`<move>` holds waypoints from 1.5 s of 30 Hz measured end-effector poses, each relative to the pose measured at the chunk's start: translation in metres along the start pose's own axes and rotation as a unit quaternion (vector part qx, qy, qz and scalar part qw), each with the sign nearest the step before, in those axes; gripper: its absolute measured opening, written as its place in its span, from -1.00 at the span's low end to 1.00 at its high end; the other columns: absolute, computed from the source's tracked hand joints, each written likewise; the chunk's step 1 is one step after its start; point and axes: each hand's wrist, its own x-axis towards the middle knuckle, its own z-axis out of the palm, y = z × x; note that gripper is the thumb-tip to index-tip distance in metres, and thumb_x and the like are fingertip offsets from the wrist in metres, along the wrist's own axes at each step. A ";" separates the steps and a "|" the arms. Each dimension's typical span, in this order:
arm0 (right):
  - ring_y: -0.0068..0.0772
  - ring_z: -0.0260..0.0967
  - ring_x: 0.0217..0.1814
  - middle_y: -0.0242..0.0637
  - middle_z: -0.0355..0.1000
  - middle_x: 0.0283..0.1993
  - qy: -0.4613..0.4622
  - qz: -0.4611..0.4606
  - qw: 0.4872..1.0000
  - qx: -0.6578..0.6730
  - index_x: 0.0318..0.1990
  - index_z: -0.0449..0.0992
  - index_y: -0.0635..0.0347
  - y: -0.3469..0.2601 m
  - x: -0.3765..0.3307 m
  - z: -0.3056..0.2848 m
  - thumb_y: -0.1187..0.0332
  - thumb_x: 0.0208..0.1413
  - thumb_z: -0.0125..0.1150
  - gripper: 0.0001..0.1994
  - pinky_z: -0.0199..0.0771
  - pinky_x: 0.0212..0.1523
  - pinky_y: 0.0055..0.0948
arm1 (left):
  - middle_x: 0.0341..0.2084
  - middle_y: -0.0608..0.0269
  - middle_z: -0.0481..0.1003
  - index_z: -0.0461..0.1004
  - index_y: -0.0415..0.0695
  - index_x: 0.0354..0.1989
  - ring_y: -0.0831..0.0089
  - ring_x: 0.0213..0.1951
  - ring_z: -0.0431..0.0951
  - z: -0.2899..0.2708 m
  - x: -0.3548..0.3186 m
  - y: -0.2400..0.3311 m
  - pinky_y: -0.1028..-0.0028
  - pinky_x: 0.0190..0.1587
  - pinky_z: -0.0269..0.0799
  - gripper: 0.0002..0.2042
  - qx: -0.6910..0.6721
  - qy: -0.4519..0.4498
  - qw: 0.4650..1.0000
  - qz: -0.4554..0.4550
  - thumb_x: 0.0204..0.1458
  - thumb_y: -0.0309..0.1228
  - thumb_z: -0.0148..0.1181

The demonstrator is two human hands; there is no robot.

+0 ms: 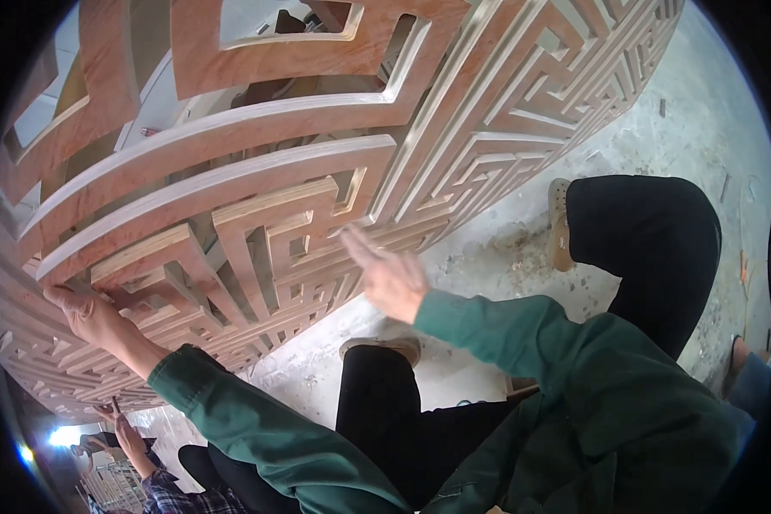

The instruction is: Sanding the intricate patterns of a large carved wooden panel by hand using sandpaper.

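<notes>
Reddish-brown wood panel [317, 163], cut like a maze, spans from far left to upper right of the frame. At left, the left hand [92, 319] rests against it, its grip unclear. Lower left, a co-worker's hand [131, 441] is raised. Near centre, the blurred right hand [392, 283] points one finger at the panel; whether it holds anything, I cannot tell. Right of centre, a tan shoe [559, 236] stands on grey floor [702, 141].
</notes>
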 end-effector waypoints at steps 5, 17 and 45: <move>-0.21 0.48 -0.41 -0.23 0.15 0.26 0.094 0.040 0.994 0.031 0.20 0.21 0.14 0.008 0.002 0.005 0.49 -0.16 -0.03 -0.39 0.47 -0.44 -0.30 | -0.65 0.31 0.29 0.41 -0.26 -0.22 0.57 -0.66 0.27 0.002 -0.005 0.003 0.59 -0.67 0.15 -0.39 -0.026 -0.008 1.000 -0.002 0.15 0.14 -0.25; -0.07 0.43 -0.19 -0.16 0.20 0.21 0.115 -0.003 0.991 0.065 0.16 0.27 0.12 0.020 0.007 0.001 0.55 -0.14 -0.07 -0.43 0.46 -0.21 -0.29 | -0.78 0.30 0.22 0.43 -0.25 -0.28 0.52 -0.78 0.26 0.001 0.003 -0.009 0.54 -0.78 0.12 -0.42 -0.031 0.011 0.997 0.075 0.13 0.14 -0.18; 0.04 0.45 -0.31 -0.08 0.36 0.05 0.102 -0.115 0.987 -0.041 0.00 0.38 0.15 0.008 0.034 0.011 0.44 -0.13 0.00 -0.58 0.47 -0.31 -0.13 | -0.34 0.21 0.55 0.49 -0.28 -0.13 0.48 -0.26 0.49 0.015 0.001 -0.016 0.48 -0.14 0.34 -0.54 -0.117 0.049 0.990 0.054 0.15 -0.08 -0.08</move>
